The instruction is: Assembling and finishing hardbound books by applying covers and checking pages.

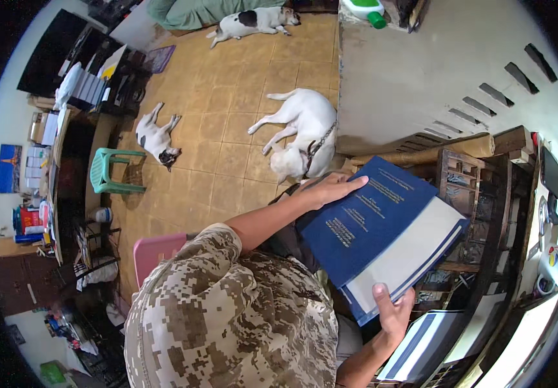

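A thick hardbound book (372, 213) with a dark blue cover and gold lettering is tilted in front of me, its white page edges facing the lower right. My left hand (330, 189) grips its upper left edge, the thumb lying on the cover and the other fingers mostly hidden. At the lower corner my right hand (395, 315) is closed around the book, with its thumb up against the page edges. The fingers beneath the book are out of sight. The camouflage sleeve (217, 242) covers my left upper arm.
Wooden shelving with small compartments (463, 174) stands just beyond the book. A white dog (311, 123) lies close by on the tiled floor; two spotted dogs (158, 138) lie farther off. A green stool (114, 171) and a pink chair (156, 252) are to the left.
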Tool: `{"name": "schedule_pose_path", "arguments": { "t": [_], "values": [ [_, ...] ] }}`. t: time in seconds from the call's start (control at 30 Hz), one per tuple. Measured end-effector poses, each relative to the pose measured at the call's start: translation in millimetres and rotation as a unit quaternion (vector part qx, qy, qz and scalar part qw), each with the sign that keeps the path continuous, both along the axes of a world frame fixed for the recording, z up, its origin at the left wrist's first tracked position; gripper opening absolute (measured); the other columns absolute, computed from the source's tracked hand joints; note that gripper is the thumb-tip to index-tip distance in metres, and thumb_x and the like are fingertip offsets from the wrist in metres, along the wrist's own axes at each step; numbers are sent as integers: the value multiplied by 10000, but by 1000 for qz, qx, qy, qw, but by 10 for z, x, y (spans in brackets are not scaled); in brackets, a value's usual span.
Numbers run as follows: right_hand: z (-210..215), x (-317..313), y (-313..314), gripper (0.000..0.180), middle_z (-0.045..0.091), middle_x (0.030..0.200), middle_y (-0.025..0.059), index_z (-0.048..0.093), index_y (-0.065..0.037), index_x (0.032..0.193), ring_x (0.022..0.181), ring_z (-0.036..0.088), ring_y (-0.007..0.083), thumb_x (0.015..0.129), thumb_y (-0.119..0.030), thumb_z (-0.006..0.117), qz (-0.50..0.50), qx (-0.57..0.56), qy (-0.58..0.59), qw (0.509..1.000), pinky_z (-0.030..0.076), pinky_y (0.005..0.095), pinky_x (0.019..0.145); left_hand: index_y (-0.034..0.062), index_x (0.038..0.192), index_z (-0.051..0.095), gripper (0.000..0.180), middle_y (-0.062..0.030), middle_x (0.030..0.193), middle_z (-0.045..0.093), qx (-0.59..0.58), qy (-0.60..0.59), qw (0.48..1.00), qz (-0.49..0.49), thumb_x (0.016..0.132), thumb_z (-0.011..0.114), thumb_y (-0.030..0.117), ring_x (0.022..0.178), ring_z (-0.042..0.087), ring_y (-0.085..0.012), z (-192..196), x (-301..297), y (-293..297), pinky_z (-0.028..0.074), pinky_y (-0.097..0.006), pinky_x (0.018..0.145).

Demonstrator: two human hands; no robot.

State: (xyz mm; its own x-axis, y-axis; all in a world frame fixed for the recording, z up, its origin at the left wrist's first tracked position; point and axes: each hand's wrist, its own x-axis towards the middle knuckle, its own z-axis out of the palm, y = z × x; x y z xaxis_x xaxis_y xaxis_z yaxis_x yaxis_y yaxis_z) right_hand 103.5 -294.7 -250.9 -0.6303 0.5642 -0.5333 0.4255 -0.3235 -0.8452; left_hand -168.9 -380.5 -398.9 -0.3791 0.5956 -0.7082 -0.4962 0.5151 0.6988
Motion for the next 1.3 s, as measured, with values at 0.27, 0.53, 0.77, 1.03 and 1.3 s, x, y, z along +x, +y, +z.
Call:
{"name": "schedule_pose_path", "arguments": {
  "t": [0.27, 0.53, 0.77, 1.03, 1.3],
  "values": [
    [545, -463, -40, 343, 648, 997, 133, 579, 40, 1125, 837, 597, 177, 901, -165, 739, -60, -9, -26, 998, 480, 297, 790, -42, 1273, 617, 888, -139, 1119, 706, -2, 41, 992, -119, 716, 806, 624, 836, 713, -206, 504, -351, -45, 603, -292, 748],
    [949, -1093, -36, 470, 671, 1075, 169, 535, 86, 1274, 897, 639, 206, 933, -190, 705, -70, -45, -25, 996, 492, 288, 816, -37, 1225, 636, 656, -100, 1015, 718, 2, -86, 994, -66, 796, 824, 422, 813, 694, -193, 695, -654, -615, 599, -313, 732],
    [1556, -2014, -151, 386, 671, 1044, 155, 589, 86, 1199, 885, 636, 185, 959, -205, 666, 158, -64, -161, 972, 489, 265, 817, 26, 1215, 631, 498, -74, 986, 711, 23, -152, 981, 117, 824, 818, 271, 782, 681, -158, 919, -936, -1787, 595, -287, 686],
    [2119, -3240, -453, 426, 646, 942, 118, 564, 73, 1237, 817, 596, 167, 956, -233, 657, 345, -40, -131, 929, 488, 324, 768, -4, 1292, 550, 508, -141, 1035, 693, 182, -262, 870, 375, 859, 764, 154, 815, 695, -188, 1956, -1120, -2814, 603, -308, 723],
    [2475, -4137, -250, 495, 657, 1067, 121, 509, 42, 1355, 891, 614, 155, 975, -245, 645, 414, -20, -28, 909, 501, 268, 756, -21, 1378, 461, 692, -201, 1260, 610, 279, -211, 781, 517, 808, 813, 151, 1057, 659, -288, 2595, -1184, -2647, 560, -379, 909]
  ]
}}
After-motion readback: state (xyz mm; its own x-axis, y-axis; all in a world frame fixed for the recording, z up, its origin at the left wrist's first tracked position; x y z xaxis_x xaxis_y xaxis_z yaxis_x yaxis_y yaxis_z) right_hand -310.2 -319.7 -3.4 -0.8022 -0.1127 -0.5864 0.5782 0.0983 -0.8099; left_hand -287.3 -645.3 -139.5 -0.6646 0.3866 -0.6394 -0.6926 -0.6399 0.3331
